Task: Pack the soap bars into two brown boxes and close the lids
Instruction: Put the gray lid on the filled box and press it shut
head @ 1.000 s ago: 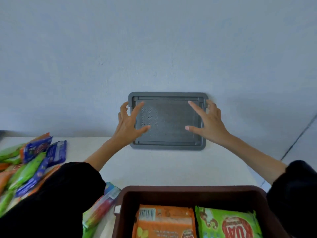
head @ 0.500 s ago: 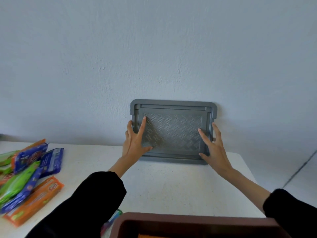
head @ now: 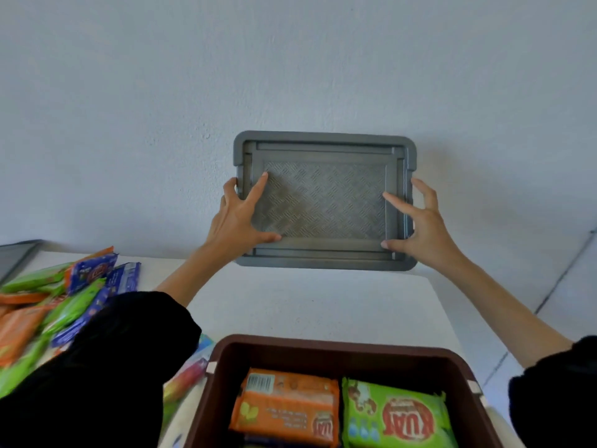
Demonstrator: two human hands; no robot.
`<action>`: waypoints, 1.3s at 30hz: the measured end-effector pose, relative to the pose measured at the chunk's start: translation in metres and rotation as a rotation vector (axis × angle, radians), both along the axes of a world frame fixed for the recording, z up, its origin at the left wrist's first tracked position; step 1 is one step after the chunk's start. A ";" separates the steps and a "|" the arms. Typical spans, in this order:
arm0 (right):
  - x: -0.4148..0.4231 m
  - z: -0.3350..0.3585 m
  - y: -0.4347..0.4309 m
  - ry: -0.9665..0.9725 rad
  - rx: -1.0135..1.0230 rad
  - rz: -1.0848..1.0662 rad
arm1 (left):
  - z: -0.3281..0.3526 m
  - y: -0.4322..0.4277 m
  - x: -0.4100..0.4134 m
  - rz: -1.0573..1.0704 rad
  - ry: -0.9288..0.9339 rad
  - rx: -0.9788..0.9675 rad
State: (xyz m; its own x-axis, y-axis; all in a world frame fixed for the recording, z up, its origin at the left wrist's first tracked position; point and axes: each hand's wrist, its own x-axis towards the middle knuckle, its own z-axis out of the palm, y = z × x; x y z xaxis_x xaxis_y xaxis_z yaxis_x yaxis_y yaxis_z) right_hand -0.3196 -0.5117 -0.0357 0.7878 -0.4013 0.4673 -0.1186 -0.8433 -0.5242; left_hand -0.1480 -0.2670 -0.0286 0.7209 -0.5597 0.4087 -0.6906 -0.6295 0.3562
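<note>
A grey lid (head: 324,143) with a woven-pattern panel stands upright against the wall, its lower edge just above the back of the white table (head: 310,305). My left hand (head: 240,218) grips its left edge and my right hand (head: 420,224) grips its right edge, thumbs and forefingers on the front face. Near me, an open brown box (head: 326,350) holds an orange soap pack (head: 287,405) and a green soap pack (head: 394,415) side by side.
Several loose soap packs (head: 64,295) in green, orange and blue lie piled on the table's left side. A grey flat object (head: 16,253) shows at the far left edge. The table's right edge drops to the floor (head: 562,305).
Both hands have closed on the lid's side edges and the lid now sits a little above the table. The view has tipped down, bringing the box's contents back in.
</note>
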 end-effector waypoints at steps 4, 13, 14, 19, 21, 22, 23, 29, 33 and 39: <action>-0.044 0.027 0.028 0.021 0.051 0.005 | 0.019 0.031 -0.037 -0.044 0.146 0.016; -0.158 0.012 0.104 0.207 0.197 -0.039 | 0.007 0.104 -0.133 -0.082 0.326 0.251; -0.170 0.006 0.113 0.235 0.213 -0.045 | 0.003 0.111 -0.142 -0.086 0.342 0.274; -0.210 -0.017 0.147 0.349 0.275 -0.078 | -0.019 0.137 -0.177 -0.114 0.410 0.360; -0.222 -0.022 0.157 0.373 0.272 -0.101 | -0.025 0.144 -0.189 -0.113 0.400 0.391; -0.226 -0.025 0.161 0.383 0.271 -0.113 | -0.028 0.146 -0.194 -0.111 0.396 0.396; -0.231 -0.027 0.164 0.393 0.273 -0.122 | -0.030 0.148 -0.198 -0.115 0.396 0.394; -0.242 -0.032 0.174 0.389 0.281 -0.144 | -0.043 0.151 -0.215 -0.085 0.356 0.427; -0.242 -0.032 0.175 0.442 0.217 -0.171 | -0.046 0.151 -0.223 -0.046 0.378 0.422; -0.232 -0.048 0.171 0.537 0.144 -0.227 | -0.060 0.136 -0.222 -0.072 0.238 0.362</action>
State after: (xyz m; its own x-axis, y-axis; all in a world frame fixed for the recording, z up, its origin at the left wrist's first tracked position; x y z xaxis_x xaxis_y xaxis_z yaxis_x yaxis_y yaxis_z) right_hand -0.5519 -0.3407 -0.0833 0.7856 -0.6171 -0.0444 -0.5678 -0.6906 -0.4480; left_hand -0.3697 -0.1315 -0.0886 0.7253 -0.6885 0.0035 -0.6624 -0.6964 0.2760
